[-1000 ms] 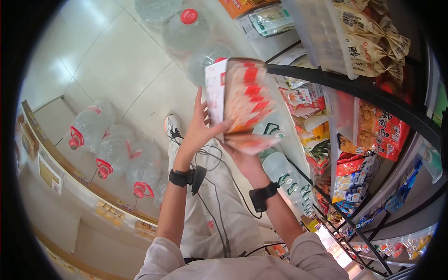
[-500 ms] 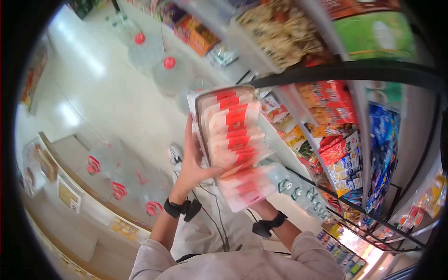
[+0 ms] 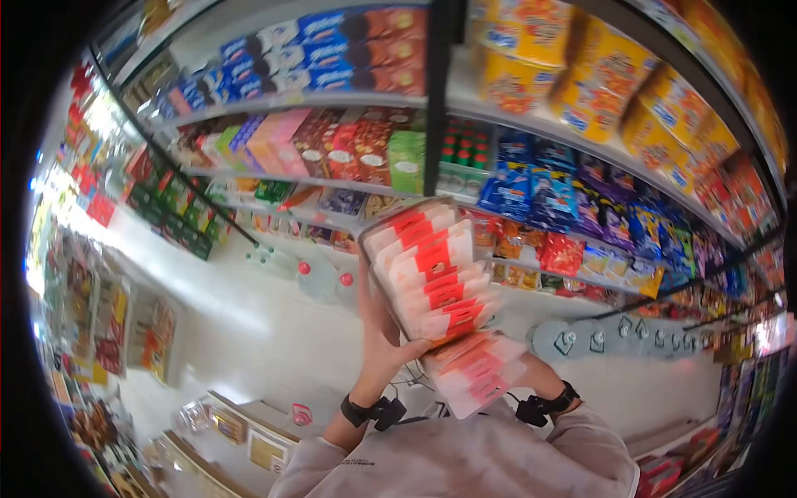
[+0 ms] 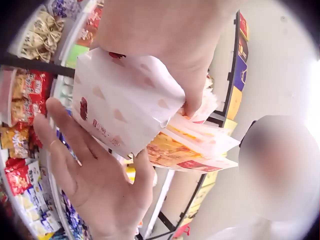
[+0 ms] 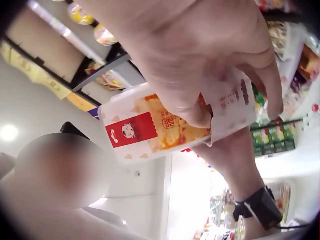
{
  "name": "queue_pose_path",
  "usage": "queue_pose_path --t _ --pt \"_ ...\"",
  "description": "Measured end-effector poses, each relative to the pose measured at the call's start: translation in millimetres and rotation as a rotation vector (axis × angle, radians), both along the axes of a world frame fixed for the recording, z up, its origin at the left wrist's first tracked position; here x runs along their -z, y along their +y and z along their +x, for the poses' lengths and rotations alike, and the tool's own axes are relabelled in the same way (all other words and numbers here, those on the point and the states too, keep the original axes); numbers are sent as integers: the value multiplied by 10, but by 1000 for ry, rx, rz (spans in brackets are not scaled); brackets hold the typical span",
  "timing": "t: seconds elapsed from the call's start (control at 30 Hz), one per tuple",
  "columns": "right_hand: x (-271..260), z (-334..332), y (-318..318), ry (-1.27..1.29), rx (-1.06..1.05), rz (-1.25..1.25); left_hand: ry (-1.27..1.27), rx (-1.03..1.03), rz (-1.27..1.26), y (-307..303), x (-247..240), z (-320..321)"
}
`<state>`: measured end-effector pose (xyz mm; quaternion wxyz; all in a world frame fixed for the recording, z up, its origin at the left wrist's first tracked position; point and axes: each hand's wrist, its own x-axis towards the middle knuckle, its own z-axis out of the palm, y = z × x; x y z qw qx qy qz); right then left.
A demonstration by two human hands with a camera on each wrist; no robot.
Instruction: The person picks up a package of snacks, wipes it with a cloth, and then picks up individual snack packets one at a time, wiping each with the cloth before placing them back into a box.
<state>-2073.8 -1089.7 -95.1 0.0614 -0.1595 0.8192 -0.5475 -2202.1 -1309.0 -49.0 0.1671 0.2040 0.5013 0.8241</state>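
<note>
An open white cardboard display box [image 4: 122, 95] is full of upright snack packets [image 3: 436, 274] with red labels. The front packets fan out over its near end. My left hand [image 3: 382, 336] grips the box along its left side, with the thumb over the packets' edge. From below, my right hand [image 4: 97, 187] holds the box with its palm turned up and its thumb at the box's lip. In the head view the packets hide most of that hand. The right wrist view shows the right thumb [image 5: 197, 117] against the front packet, which has an orange food picture.
Shelves ahead hold blue biscuit packs [image 3: 332, 50], green boxes [image 3: 407, 158], blue bags [image 3: 531, 191] and yellow noodle packs [image 3: 602, 79]. Large water bottles [image 3: 614, 340] line the floor at the shelf foot. A low counter [image 3: 207, 452] stands at the lower left.
The head view has swung up from the floor to the shelves. The box has tilted so its packets face upward, and the front ones have spread outward. Both hands stay on it.
</note>
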Motion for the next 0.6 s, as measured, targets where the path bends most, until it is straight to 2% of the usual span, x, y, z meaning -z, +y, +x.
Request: queue_pose_path --t 0.07,0.17,0.2,0.3,0.4,0.5,0.53,0.6 --pt "-765 221 20 -81 120 44 -42 88 4 164 -300 132" --pt "-1491 584 67 -299 387 -159 -103 174 -39 430 -383 413" --pt "-1561 741 109 -369 476 -262 -93 206 -16 563 -395 486" --pt "-1453 1292 277 67 748 256 -69 270 -6 968 -514 796" --pt "-1468 1882 538 219 860 65 -95 333 9 1460 -443 1244" --pt "-1499 2539 866 310 966 27 -268 561 9 2056 -405 1857" --pt "-1532 2773 1006 342 1000 44 -256 624 43 2296 -420 2110" --pt "-1476 3281 1241 334 1059 -74 -252 745 -68 2721 -431 2572"
